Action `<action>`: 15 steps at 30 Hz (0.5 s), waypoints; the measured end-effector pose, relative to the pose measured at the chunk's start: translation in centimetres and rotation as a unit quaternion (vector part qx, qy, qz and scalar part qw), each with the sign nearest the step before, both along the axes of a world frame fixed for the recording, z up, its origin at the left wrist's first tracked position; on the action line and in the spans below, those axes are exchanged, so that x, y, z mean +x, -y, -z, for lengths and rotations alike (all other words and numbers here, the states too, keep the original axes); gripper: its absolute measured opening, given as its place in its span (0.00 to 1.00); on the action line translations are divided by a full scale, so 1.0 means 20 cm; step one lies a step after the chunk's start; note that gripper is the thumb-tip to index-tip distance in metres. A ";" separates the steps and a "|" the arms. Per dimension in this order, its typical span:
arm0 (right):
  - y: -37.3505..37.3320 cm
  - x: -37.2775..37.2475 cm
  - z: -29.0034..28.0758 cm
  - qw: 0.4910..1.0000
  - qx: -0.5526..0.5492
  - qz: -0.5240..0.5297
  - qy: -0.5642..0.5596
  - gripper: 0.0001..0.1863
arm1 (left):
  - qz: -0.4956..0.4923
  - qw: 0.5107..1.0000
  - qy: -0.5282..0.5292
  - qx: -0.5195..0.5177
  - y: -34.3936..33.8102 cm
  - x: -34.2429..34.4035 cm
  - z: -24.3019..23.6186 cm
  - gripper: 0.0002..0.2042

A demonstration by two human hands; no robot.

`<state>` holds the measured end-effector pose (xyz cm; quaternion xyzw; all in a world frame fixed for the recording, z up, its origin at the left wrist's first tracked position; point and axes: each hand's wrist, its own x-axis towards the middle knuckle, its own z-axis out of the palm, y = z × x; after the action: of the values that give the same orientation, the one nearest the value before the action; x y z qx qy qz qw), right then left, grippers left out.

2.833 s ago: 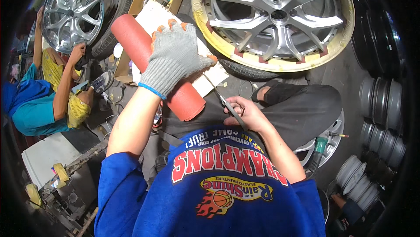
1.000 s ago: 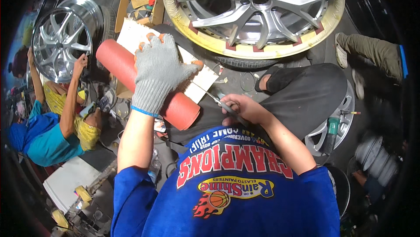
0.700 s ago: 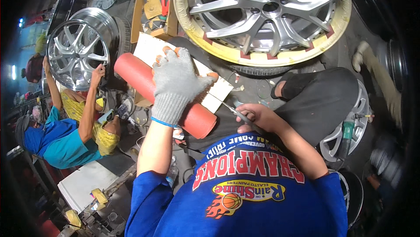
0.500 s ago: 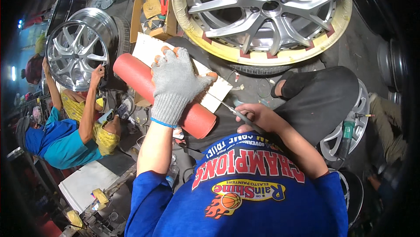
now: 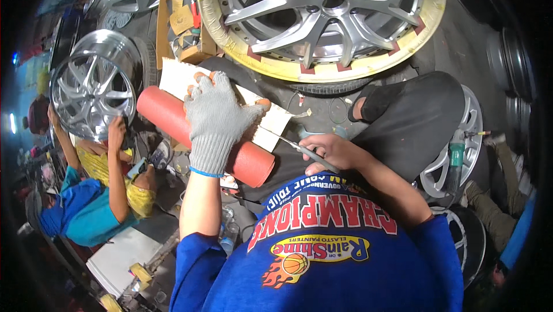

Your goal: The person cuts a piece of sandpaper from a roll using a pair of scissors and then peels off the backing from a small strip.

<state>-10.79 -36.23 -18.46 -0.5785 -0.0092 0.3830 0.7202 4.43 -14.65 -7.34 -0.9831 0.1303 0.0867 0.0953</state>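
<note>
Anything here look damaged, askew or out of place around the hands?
One oddity: only the left hand is gloved, a fingerless grey glove, pressing on the red roll; the right hand, holding a thin metal tool, is bare. The big wheel has tan tape around its rim, laid evenly. Nothing looks spilled or broken.

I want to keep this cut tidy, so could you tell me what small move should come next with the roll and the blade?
Probably draw the thin metal tool in the right hand along the sheet's free edge. The gloved left hand already pins the red roll across the lap, the pale unrolled sheet lies beside it, and the tool tip points at that edge.
</note>
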 end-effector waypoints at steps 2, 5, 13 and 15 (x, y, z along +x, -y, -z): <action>0.00 0.01 0.00 1.000 -0.009 -0.009 -0.005 0.37 | -0.018 0.999 -0.027 0.001 0.02 0.00 -0.02 0.46; 0.00 0.00 0.02 1.000 0.016 -0.006 -0.020 0.37 | -0.021 0.999 -0.029 0.001 0.01 0.00 -0.02 0.46; -0.01 -0.02 0.05 0.992 0.092 -0.002 -0.087 0.37 | -0.006 1.000 -0.024 0.004 0.01 0.00 -0.01 0.47; -0.01 -0.01 0.03 0.992 0.089 -0.004 -0.086 0.37 | -0.002 1.000 -0.011 0.006 0.00 0.00 0.00 0.47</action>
<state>-10.92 -36.03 -19.06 -0.4767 0.0160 0.4316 0.7656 4.43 -14.66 -7.33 -0.9818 0.1287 0.0987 0.0991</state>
